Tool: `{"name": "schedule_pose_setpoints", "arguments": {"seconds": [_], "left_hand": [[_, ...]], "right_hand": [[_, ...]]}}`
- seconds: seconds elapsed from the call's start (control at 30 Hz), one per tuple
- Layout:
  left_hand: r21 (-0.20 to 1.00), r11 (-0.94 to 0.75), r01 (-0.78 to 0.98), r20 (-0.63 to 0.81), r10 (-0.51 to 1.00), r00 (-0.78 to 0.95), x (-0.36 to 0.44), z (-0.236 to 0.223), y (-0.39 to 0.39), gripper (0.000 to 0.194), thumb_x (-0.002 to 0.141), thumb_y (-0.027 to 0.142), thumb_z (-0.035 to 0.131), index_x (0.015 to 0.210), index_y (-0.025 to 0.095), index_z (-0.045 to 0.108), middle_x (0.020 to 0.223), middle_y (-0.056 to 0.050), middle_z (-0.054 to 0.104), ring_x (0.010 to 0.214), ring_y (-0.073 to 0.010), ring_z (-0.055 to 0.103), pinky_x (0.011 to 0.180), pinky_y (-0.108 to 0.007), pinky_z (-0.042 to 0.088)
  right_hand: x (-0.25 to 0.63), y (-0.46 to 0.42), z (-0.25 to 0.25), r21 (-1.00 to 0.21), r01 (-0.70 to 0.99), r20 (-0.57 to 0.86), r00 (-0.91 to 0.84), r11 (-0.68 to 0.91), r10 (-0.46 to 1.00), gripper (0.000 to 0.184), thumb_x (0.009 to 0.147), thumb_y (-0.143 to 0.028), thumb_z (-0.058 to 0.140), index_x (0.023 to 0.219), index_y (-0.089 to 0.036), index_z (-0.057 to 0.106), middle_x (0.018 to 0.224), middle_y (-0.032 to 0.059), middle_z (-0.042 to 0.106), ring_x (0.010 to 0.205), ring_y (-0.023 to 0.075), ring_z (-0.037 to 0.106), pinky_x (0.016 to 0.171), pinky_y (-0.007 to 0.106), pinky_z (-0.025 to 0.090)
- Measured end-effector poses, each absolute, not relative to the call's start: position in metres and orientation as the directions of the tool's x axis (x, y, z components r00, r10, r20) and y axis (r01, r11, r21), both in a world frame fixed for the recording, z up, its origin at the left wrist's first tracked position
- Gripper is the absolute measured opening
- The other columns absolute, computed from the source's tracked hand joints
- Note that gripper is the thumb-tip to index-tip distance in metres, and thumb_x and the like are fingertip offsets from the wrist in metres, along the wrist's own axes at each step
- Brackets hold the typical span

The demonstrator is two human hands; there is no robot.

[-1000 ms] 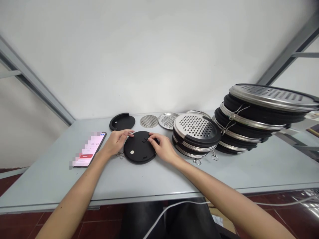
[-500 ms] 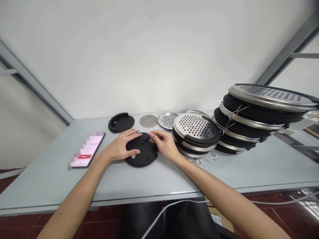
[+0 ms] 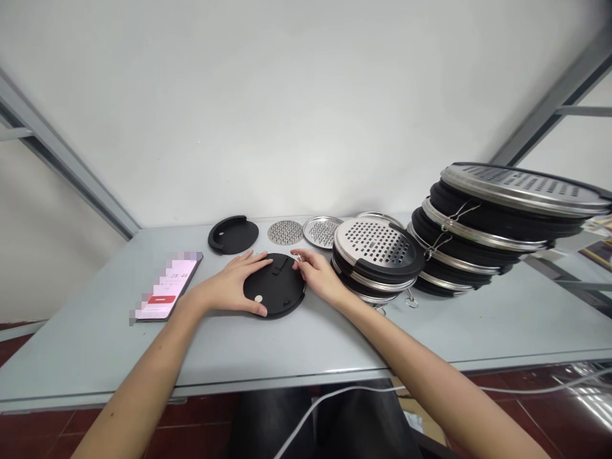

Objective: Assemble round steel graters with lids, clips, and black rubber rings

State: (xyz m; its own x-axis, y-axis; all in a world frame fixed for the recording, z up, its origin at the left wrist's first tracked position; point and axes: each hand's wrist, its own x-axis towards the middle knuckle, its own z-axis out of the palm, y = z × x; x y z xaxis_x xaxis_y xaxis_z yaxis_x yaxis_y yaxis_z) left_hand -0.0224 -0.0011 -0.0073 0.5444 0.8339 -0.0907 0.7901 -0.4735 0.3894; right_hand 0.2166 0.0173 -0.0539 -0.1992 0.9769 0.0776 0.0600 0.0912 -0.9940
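Observation:
A black round grater base (image 3: 275, 287) lies flat on the table, with a pale round spot, a small slot and a raised tab on its face. My left hand (image 3: 234, 285) spans its left side, thumb at the near rim and fingers at the far rim, holding it steady. At the upper right rim, my right hand (image 3: 315, 273) pinches a small bent wire clip (image 3: 298, 257) between thumb and fingertips. Whether the clip is hooked to the base cannot be made out.
To the right stand a short stack of graters (image 3: 377, 245) and a taller leaning stack (image 3: 497, 236) with wire clips hanging out. Behind lie another black base (image 3: 234, 236), a perforated disc (image 3: 285, 232) and a rimmed grater disc (image 3: 321, 231). A phone (image 3: 171, 287) lies left.
My right hand has shifted slightly right, from the base's tab to its rim, and the wire clip now shows. My left thumb has slid toward the near rim, uncovering the pale spot.

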Motion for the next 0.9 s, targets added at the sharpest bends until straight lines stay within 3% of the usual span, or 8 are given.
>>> {"name": "schedule_pose_setpoints", "arguments": {"seconds": [0.13,0.33,0.4,0.5,0.6,0.7,0.9], "left_hand": [[0.352,-0.41,0.841,-0.089,0.88,0.466,-0.017,-0.013,0.0,0.109,0.064,0.073,0.072,0.154,0.026,0.03,0.163,-0.01,0.018,0.15,-0.0403,0.011,0.118,-0.057,0.024],[0.363,-0.374,0.854,-0.048,0.908,0.417,-0.019,-0.021,0.005,0.097,0.077,0.074,0.058,0.155,0.023,0.029,0.164,-0.012,0.013,0.15,-0.0366,0.017,0.118,-0.052,0.025],[0.395,-0.374,0.839,-0.036,0.906,0.421,-0.023,-0.019,0.006,0.081,0.087,0.07,0.047,0.152,0.024,0.035,0.163,-0.011,0.019,0.149,-0.0335,0.021,0.119,-0.05,0.024],[0.469,-0.388,0.794,0.034,0.906,0.422,-0.027,-0.013,0.008,0.061,0.096,0.062,0.035,0.14,0.024,0.054,0.155,-0.008,0.041,0.144,-0.0292,0.035,0.117,-0.047,0.029],[0.511,-0.416,0.752,0.103,0.898,0.427,-0.027,-0.009,0.008,0.049,0.096,0.056,0.04,0.12,0.025,0.07,0.134,-0.007,0.061,0.125,-0.027,0.056,0.106,-0.041,0.044],[0.496,-0.463,0.735,0.164,0.881,0.444,-0.024,-0.009,0.008,0.04,0.095,0.05,0.046,0.105,0.023,0.074,0.116,-0.007,0.067,0.105,-0.0244,0.065,0.095,-0.038,0.051],[0.402,-0.463,0.79,0.262,0.885,0.386,-0.021,-0.023,0.013,0.044,0.094,0.048,0.049,0.122,0.019,0.065,0.132,-0.011,0.059,0.125,-0.0271,0.054,0.11,-0.043,0.041]], "right_hand": [[0.216,0.016,-0.045,-0.997,0.018,0.066,-0.141,0.069,0.988,0.035,0.078,-0.014,0.055,0.111,-0.016,0.064,0.086,0.0025,0.071,0.062,0.0101,0.058,0.063,0.025,0.048],[0.214,0.014,-0.042,-0.995,-0.044,0.091,-0.169,0.085,0.981,0.014,0.076,-0.017,0.065,0.09,-0.017,0.068,0.085,0.0049,0.073,0.073,0.0143,0.068,0.075,0.03,0.054],[0.214,0.014,-0.044,-0.994,-0.039,0.112,-0.153,0.107,0.982,0.01,0.076,-0.018,0.065,0.086,-0.017,0.068,0.083,0.0045,0.073,0.072,0.0145,0.068,0.075,0.031,0.055],[0.215,0.015,-0.047,-0.99,-0.008,0.14,-0.139,0.141,0.98,0.01,0.078,-0.021,0.064,0.086,-0.017,0.069,0.082,0.0046,0.073,0.074,0.0155,0.068,0.074,0.031,0.054],[0.216,0.014,-0.047,-0.967,0.101,0.219,-0.125,0.232,0.968,0.012,0.081,-0.023,0.062,0.088,-0.018,0.07,0.086,0.005,0.073,0.077,0.0167,0.067,0.073,0.031,0.052],[0.217,0.012,-0.044,-0.928,0.201,0.298,-0.109,0.315,0.948,0.012,0.081,-0.024,0.062,0.088,-0.019,0.071,0.095,0.0058,0.073,0.085,0.0182,0.066,0.075,0.031,0.05],[0.217,0.009,-0.043,-0.905,0.237,0.315,-0.183,0.353,0.931,0.015,0.086,-0.025,0.059,0.091,-0.021,0.072,0.095,0.005,0.075,0.089,0.0198,0.067,0.079,0.033,0.05]]}}
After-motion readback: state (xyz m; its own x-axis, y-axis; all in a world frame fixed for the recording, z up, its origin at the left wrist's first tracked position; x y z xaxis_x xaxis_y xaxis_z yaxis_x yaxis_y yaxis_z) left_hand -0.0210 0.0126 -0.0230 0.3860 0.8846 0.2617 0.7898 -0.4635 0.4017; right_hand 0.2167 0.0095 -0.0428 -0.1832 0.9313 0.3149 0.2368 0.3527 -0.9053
